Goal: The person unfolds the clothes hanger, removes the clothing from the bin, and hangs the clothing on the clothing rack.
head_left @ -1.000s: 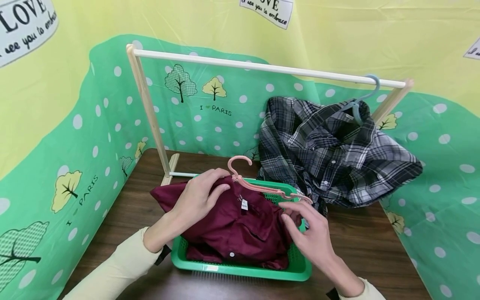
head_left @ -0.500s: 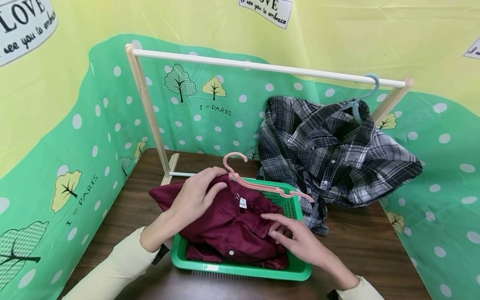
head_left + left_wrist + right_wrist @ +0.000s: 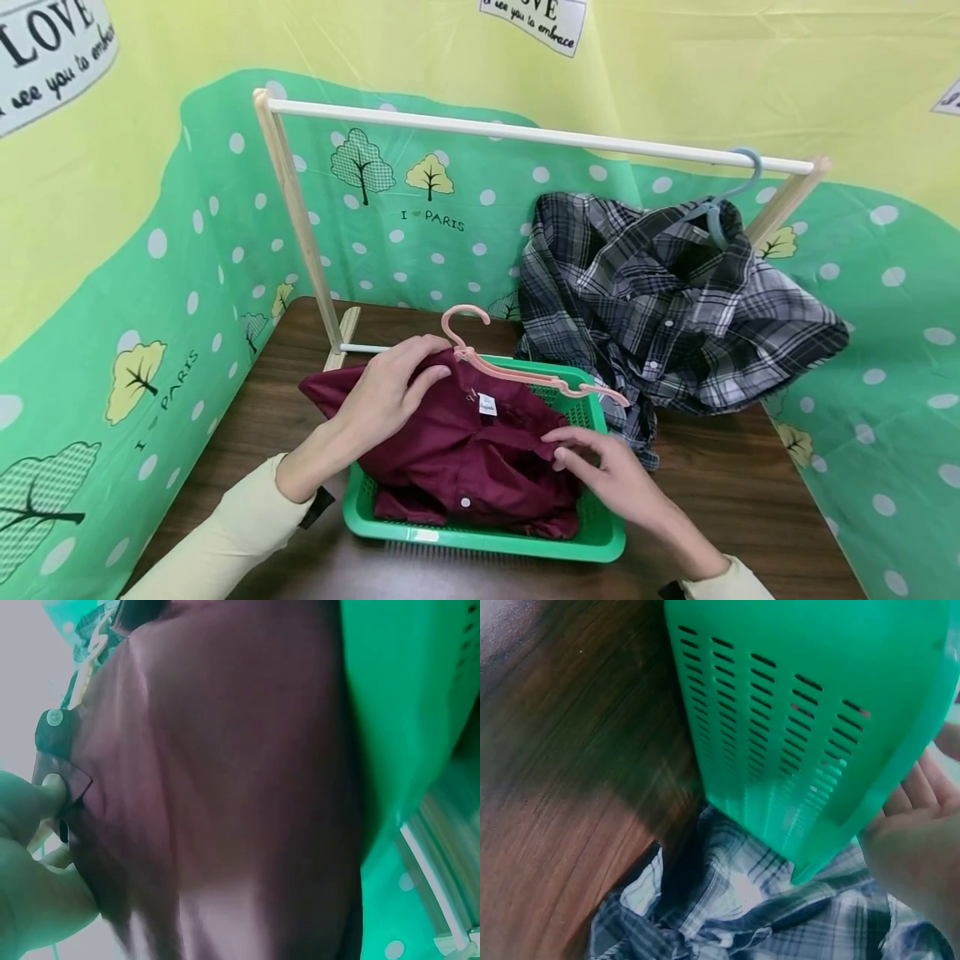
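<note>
A maroon shirt (image 3: 465, 467) with a white neck label lies bunched in a green basket (image 3: 483, 546), one shoulder spilling over the left side. My left hand (image 3: 386, 392) grips the shirt at that shoulder, thumb on the cloth beside the neck of a pink hanger (image 3: 517, 375). The hanger's left arm is hidden by the shirt; its right arm lies bare above the basket's back. In the left wrist view, fingers pinch the shirt (image 3: 217, 772) by a buttoned edge. My right hand (image 3: 611, 479) pinches the shirt's right front edge, over the basket's right side.
Behind the basket stands a wooden rack with a white rail (image 3: 487, 129). A black-and-grey plaid shirt (image 3: 637, 308) hangs from its right end on a blue hanger (image 3: 750, 179), its lower part reaching the table (image 3: 712, 467). Printed cloth walls (image 3: 165, 300) surround the table.
The right hand has moved left and down from the hanger's right end to the shirt's front edge. The pink hanger has shifted slightly left. The left hand stays nearly still.
</note>
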`<state>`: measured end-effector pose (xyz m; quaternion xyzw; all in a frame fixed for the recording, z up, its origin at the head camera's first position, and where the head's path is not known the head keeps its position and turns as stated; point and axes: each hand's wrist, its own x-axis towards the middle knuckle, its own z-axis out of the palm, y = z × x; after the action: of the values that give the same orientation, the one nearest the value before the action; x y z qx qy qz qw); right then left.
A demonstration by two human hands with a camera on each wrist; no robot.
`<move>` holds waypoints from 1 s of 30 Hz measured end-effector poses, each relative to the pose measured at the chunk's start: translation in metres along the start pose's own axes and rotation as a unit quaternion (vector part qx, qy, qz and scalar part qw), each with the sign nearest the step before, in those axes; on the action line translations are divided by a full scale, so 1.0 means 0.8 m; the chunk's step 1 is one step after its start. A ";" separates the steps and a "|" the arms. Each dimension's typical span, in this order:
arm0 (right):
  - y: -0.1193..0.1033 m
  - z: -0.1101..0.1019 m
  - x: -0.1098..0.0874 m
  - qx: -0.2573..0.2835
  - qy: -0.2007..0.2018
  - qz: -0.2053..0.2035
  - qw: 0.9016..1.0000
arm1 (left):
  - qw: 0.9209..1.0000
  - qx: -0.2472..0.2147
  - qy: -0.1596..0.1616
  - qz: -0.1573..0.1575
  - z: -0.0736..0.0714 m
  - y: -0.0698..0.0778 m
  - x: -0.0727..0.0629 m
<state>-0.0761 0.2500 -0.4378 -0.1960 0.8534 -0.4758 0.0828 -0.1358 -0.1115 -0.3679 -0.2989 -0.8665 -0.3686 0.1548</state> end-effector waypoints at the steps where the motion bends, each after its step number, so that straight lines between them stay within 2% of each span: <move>1: 0.001 -0.002 -0.001 0.010 0.019 0.003 1.000 | 1.000 -0.002 0.000 0.004 0.000 -0.002 -0.001; 5: 0.003 -0.009 -0.003 0.072 0.077 0.007 0.994 | 1.000 -0.007 0.002 0.026 -0.002 -0.009 -0.002; 8: 0.007 -0.016 -0.004 0.174 0.074 -0.026 0.982 | 0.999 -0.007 0.002 0.041 -0.003 -0.013 -0.001; 10: 0.012 -0.022 -0.004 0.261 0.041 -0.061 0.963 | 0.999 -0.008 0.002 0.045 -0.003 -0.014 -0.001; 12: 0.017 -0.029 -0.003 0.347 -0.003 -0.083 0.934 | 0.999 -0.011 0.001 0.047 -0.003 -0.014 0.000; 14: 0.021 -0.035 -0.003 0.395 -0.037 -0.088 0.914 | 0.999 -0.015 -0.001 0.050 -0.003 -0.014 0.000; 17: 0.022 -0.039 -0.001 0.428 -0.049 -0.066 0.900 | 0.998 -0.013 -0.002 0.058 -0.003 -0.014 -0.001; 19: 0.022 -0.040 0.000 0.438 -0.050 -0.057 0.896 | 0.998 -0.012 -0.005 0.059 -0.003 -0.014 -0.001; 24: 0.021 -0.041 0.000 0.480 -0.043 -0.057 0.874 | 0.999 -0.023 -0.025 0.035 -0.004 -0.014 -0.002; 26: 0.021 -0.041 0.000 0.491 -0.027 -0.052 0.869 | 0.999 -0.027 -0.032 0.023 -0.006 -0.013 -0.003; 30: 0.021 -0.042 -0.002 0.498 0.023 -0.025 0.867 | 0.999 -0.030 -0.038 0.011 -0.008 -0.012 -0.004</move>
<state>-0.0901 0.2846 -0.4343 -0.1391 0.4997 -0.8437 0.1382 -0.1389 -0.1229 -0.3704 -0.3270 -0.8569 -0.3809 0.1170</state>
